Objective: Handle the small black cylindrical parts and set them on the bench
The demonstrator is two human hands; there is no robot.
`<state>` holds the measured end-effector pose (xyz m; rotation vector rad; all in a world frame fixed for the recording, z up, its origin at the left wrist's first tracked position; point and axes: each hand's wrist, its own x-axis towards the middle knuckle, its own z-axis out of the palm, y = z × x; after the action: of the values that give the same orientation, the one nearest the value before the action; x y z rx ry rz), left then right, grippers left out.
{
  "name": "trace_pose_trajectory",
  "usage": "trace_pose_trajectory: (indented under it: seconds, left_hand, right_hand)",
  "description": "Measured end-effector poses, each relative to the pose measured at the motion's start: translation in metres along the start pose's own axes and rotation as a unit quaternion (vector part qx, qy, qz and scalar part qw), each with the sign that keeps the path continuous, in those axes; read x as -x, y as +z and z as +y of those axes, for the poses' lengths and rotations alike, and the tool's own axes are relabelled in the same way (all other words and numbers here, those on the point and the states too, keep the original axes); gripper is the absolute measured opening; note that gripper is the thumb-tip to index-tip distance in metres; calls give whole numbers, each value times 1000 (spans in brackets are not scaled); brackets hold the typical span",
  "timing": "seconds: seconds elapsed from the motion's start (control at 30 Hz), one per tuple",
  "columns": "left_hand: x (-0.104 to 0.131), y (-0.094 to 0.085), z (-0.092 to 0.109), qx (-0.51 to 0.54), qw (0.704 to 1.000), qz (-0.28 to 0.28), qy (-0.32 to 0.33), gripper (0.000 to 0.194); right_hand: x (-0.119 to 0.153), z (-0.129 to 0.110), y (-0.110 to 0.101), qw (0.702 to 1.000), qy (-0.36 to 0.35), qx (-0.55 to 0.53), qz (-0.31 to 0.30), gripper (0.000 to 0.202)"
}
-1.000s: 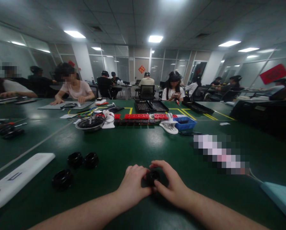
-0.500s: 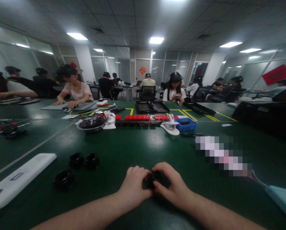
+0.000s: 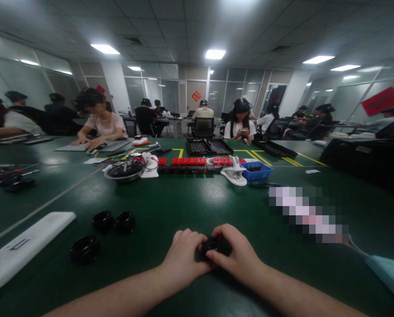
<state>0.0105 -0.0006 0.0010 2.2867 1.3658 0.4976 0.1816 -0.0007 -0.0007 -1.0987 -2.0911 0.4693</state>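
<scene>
My left hand and my right hand meet low in the middle of the view, closed around a small black ring-shaped piece. Left fingers grip its near left side; the right thumb and fingers curve round its right side. Much of the piece is hidden by the fingers, and its exact kind is unclear. To the left, three similar glossy black ring-shaped pieces stand on the green tabletop: a near one and two farther ones, one on the left and one on the right.
A long white case lies at left. Across the middle stand a bowl of cables, a red power strip, a white clamp and a blue bin. A blurred-out item lies at right. Co-workers sit beyond.
The held black piece has tilted or turned slightly between my fingers, showing more of its ring opening. Both hands stay in nearly the same place; the view has shifted slightly.
</scene>
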Motion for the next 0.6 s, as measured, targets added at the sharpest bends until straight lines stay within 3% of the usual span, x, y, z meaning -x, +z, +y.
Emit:
trace_pose_trajectory:
  seconds: [0.17, 0.37, 0.6]
  left_hand:
    - [0, 1, 0, -9, 1000, -3, -3, 20]
    - [-1, 1, -1, -11, 1000, -3, 0, 23]
    - [0, -2, 1, -10, 1000, -9, -12, 27]
  right_hand:
    - [-1, -2, -2, 999, -41, -17, 3, 16]
    - [1, -2, -5, 997, -66, -44, -11, 26]
    - [-2, -3, -6, 993, -83, -39, 75, 16]
